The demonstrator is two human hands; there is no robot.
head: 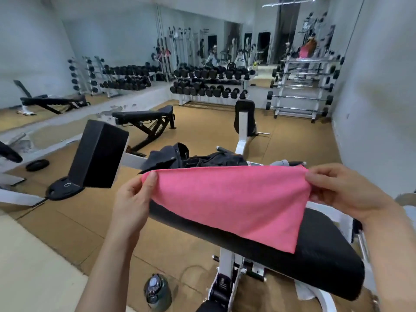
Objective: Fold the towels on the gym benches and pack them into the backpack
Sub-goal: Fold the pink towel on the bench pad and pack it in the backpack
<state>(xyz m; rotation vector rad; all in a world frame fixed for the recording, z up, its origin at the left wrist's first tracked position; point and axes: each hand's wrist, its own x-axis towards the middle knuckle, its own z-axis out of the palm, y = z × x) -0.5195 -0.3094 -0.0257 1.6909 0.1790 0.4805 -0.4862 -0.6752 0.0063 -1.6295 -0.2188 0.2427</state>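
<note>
Pink square microfibre towel (234, 201) hangs over the black padded counter (315, 255), a top corner clamped in each grip, left hand (135, 199) and right hand (342, 190), mid-fold; next, corners should meet.

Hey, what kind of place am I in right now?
Most likely a gym's free-weights room. Racks of black dumbbells line the mirrored far wall, a barbell rack stands to the right, and padded weight benches sit on the floor. You are holding a pink towel over one bench.

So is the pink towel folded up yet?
Not neatly. The towel is held up by the left hand and right hand, hanging loosely over the bench.
</note>
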